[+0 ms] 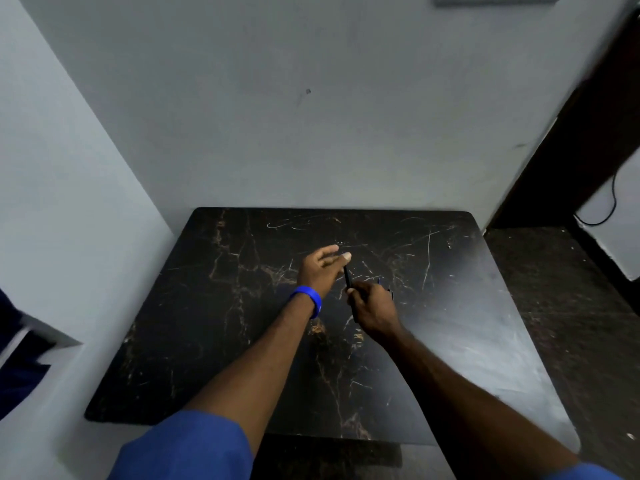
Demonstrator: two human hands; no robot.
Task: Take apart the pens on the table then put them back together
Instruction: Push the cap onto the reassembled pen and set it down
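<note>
A dark pen (347, 278) sticks up and away from my right hand (372, 308), which is closed around its lower part over the middle of the black marble table (207, 323). Something small and blue shows just past the right hand's knuckles; I cannot tell what it is. My left hand (320, 268), with a blue wristband, hovers just left of the pen's upper end, fingers spread, thumb tip near the pen's top. Whether it touches the pen is unclear. Any other pen parts are hidden by the hands.
The table stands against a pale wall at the back and left. A dark floor lies to the right, with a dark doorframe (588, 133) and a black cable (613, 202) beyond. Blue cloth (20, 375) shows at the far left.
</note>
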